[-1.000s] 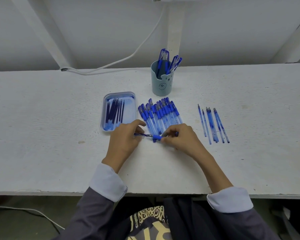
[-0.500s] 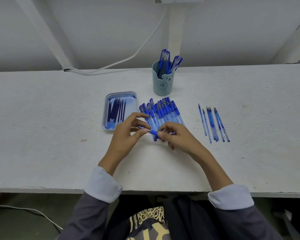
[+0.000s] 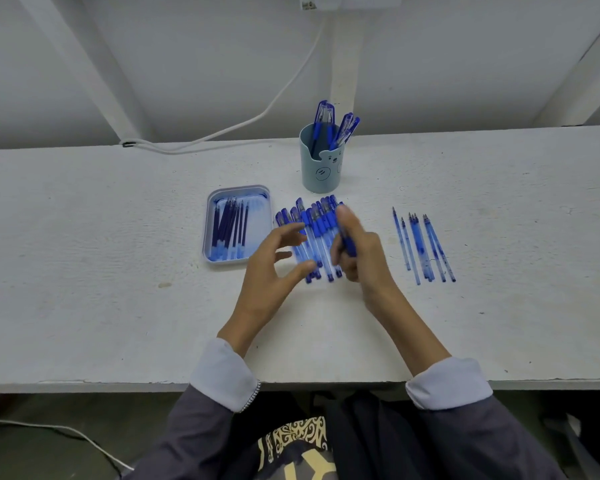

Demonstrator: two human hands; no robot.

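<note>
Work appears to be pen assembly, judged approx. midway. One blue pen is gripped in the right hand, fingers curled round it, and held just above the right end of the row of capped pens at table centre. The left hand is held apart from it with fingers spread and relaxed, nothing gripped, over the near-left end of that row.

Done, as judged: the row of a dozen or so capped pens, plus a few more stood in the cup on the far side.

Left, as judged: dark refills lying in the tray to the left of the row, and a handful of clear barrels laid out well apart to the right. The held pen is yet to be set down.

Hard to make out: the right hand is motion-blurred, so cap and tip of the held pen can't be told, nor which way it points. The near ends of several row pens are hidden behind both hands, so the exact count is uncertain. Contact between the left thumb and the row can't be judged. Lower parts of the pens in the cup are hidden by its wall.
</note>
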